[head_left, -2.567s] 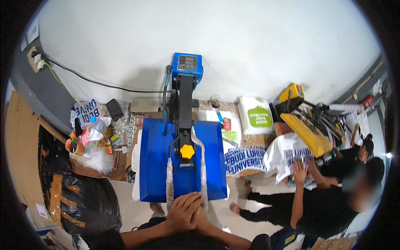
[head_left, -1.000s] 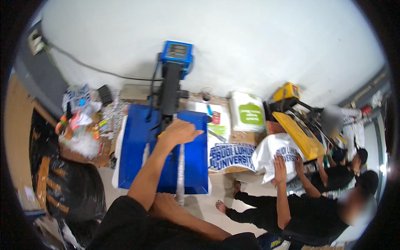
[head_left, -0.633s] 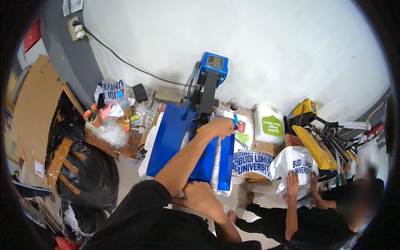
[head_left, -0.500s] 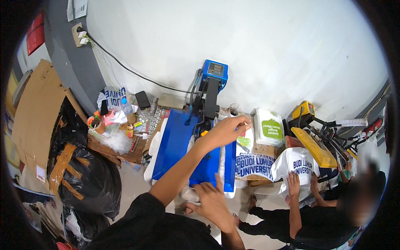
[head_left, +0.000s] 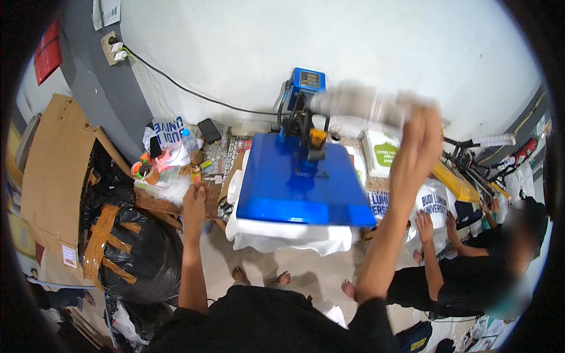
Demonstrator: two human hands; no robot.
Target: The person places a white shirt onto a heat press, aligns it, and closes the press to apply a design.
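Observation:
A blue heat press (head_left: 300, 185) stands in front of me, its broad blue top plate facing up. White cloth (head_left: 288, 236) sticks out from under the plate and hangs over the front edge. My right hand (head_left: 421, 126) is closed at the end of the press's pale wrapped handle (head_left: 362, 106), held up to the right of the control box (head_left: 307, 81). Hand and handle are both smeared by motion. My left hand (head_left: 194, 199) is lifted beside the table to the left, fingers curled together. Whatever lies between those fingers is too small to make out.
A phone (head_left: 209, 130), a water bottle (head_left: 189, 141) and small clutter lie on the table's left. Green-and-white packages (head_left: 381, 153) sit right of the press. A co-worker's hands (head_left: 425, 226) touch a printed white shirt by a yellow press. A taped black bag (head_left: 141, 253) stands left.
My left hand has drawn back from over the press to its left side. My right hand has risen from the front edge to the upper right, and the handle has swung up.

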